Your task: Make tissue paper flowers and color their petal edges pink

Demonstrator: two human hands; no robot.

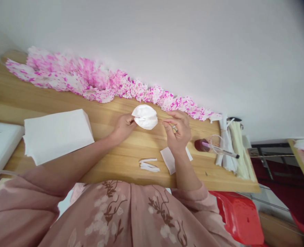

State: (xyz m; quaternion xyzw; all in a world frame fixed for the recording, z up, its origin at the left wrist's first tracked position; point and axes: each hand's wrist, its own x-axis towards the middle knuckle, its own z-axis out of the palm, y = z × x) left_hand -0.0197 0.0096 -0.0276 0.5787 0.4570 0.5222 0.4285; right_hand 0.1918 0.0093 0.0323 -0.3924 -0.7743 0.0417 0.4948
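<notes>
Table (110,163), wooden: spanning the frame's middle. Flower row (95,73), pink and white: running upper left to right of centre. Paper stack (57,133): lying left. Right hand (179,132), right of centre: hovering just beside the disc; whether you are gripping anything, I cannot tell. Left hand (123,127), centre: you are pinching the white disc (145,111) by its left edge; over-squeezing could be creasing it. Red jar (198,145), right: standing near your wrist; a sideways sweep could be tipping it. White strips (150,168), lower centre: lying loose; a brushing sleeve could be scattering them.
</notes>
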